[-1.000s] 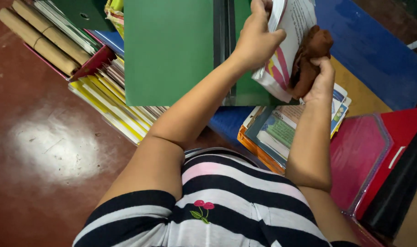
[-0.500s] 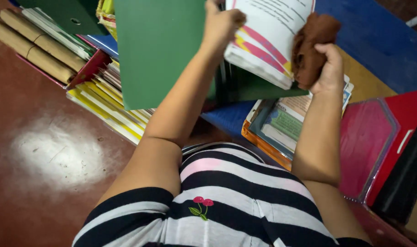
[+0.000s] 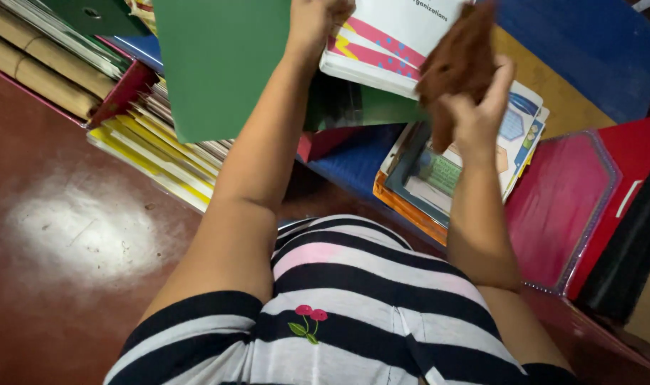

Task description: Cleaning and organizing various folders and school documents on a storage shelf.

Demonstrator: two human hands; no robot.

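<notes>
L hand point(image 3: 314, 25) grips book point(image 3: 389, 43), R hand point(image 3: 478, 114) brown cloth point(image 3: 457, 68)

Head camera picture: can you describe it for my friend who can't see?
Someone in a striped shirt holds up a white book with the left hand and a brown cloth against it with the right hand. Below lie stacks of books and a green folder over a red floor.
</notes>
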